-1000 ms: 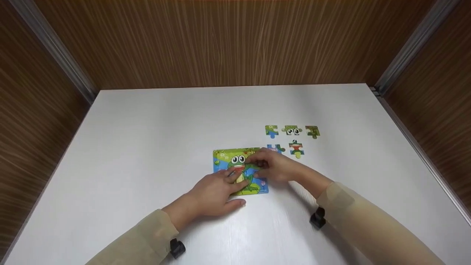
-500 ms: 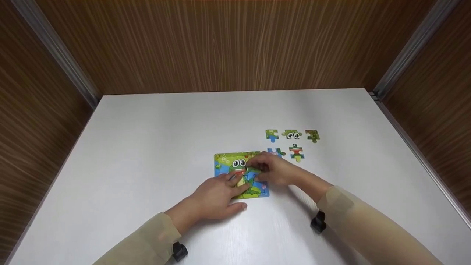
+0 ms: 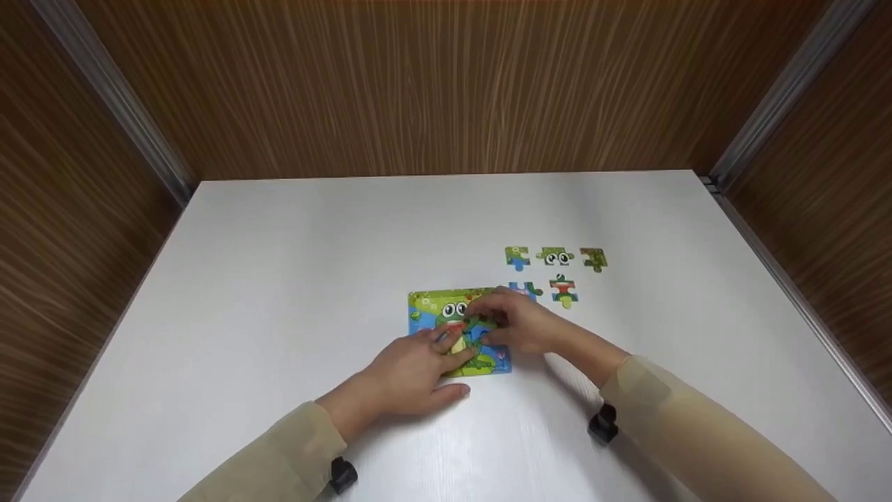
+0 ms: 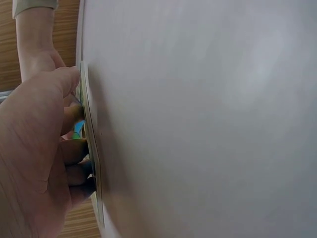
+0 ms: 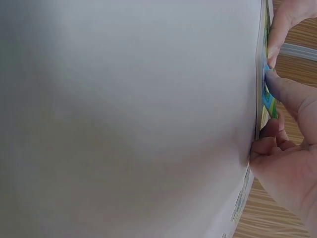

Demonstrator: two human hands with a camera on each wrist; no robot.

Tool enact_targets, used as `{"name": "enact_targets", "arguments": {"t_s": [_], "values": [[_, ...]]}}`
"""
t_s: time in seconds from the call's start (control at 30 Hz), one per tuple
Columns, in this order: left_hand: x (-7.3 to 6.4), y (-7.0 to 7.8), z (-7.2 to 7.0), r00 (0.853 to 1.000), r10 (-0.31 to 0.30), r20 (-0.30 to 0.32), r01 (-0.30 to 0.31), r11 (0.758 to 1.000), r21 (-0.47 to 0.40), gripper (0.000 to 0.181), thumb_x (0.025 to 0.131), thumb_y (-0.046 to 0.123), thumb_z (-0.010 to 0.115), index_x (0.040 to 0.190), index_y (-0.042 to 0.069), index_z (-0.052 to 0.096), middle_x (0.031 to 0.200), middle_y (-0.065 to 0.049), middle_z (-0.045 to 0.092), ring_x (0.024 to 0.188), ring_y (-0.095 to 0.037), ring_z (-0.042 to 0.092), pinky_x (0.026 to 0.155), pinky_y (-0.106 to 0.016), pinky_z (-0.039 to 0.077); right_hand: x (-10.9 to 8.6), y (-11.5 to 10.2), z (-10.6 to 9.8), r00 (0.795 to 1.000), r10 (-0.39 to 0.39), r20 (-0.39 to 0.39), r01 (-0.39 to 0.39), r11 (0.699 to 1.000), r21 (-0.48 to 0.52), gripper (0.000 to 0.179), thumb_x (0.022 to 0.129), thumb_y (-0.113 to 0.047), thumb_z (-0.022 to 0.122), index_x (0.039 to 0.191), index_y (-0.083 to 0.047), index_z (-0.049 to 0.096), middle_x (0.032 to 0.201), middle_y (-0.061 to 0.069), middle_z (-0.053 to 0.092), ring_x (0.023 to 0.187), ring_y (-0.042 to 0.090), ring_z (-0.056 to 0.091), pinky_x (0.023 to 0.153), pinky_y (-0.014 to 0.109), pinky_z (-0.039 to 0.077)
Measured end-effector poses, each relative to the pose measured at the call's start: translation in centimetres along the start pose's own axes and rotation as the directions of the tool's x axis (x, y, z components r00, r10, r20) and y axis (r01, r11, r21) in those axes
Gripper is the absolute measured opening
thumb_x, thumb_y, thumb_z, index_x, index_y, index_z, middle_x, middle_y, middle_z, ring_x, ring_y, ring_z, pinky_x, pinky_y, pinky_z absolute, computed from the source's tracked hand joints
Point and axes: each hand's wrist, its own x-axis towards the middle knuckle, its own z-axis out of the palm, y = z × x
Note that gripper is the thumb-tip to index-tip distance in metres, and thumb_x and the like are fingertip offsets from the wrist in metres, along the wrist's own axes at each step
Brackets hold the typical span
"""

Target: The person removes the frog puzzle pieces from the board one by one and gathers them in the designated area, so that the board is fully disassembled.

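Note:
A frog jigsaw puzzle (image 3: 425, 303) lies flat on the white table in the head view, partly hidden under both hands. My left hand (image 3: 408, 373) rests on its lower left part with fingers spread. The left wrist view shows those fingertips pressing on the thin puzzle board (image 4: 91, 134) and the thumb at its edge. Over the puzzle's right side, my right hand (image 3: 526, 324) pinches a puzzle piece. In the right wrist view this blue and green puzzle piece (image 5: 270, 101) stands tilted up from the board between thumb and fingers.
Several loose pieces lie behind and right of the board: a corner piece (image 3: 517, 257), an eyes piece (image 3: 556, 257), a brown-green piece (image 3: 594, 259), a mouth piece (image 3: 563, 290) and a piece (image 3: 523, 288) close to the right hand. A wood-grain panel (image 3: 446, 84) stands behind the table.
The head view has tilted a little, so the whole scene sits slightly lower in it. Both hands keep nearly the same places on the puzzle, and the loose pieces have not moved.

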Motion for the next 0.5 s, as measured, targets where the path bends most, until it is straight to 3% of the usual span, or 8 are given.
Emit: {"name": "enact_targets", "arguments": {"t_s": [0.5], "values": [[0.18,-0.07,-0.02,1.0,-0.007,0.005,0.007,1.0,0.0,0.064,0.109,0.06,0.04,0.161,0.023,0.05,0.166,-0.014,0.037,0.152,-0.034,0.041,0.12,-0.048,0.04,-0.01,-0.12,-0.04,0.999,-0.011,-0.041,0.009,0.998,-0.065,0.04,0.091,-0.005,0.084,0.129,-0.014,0.074,0.117,-0.001,0.067,0.099,0.018,0.055,0.086,0.036,0.049]]}}
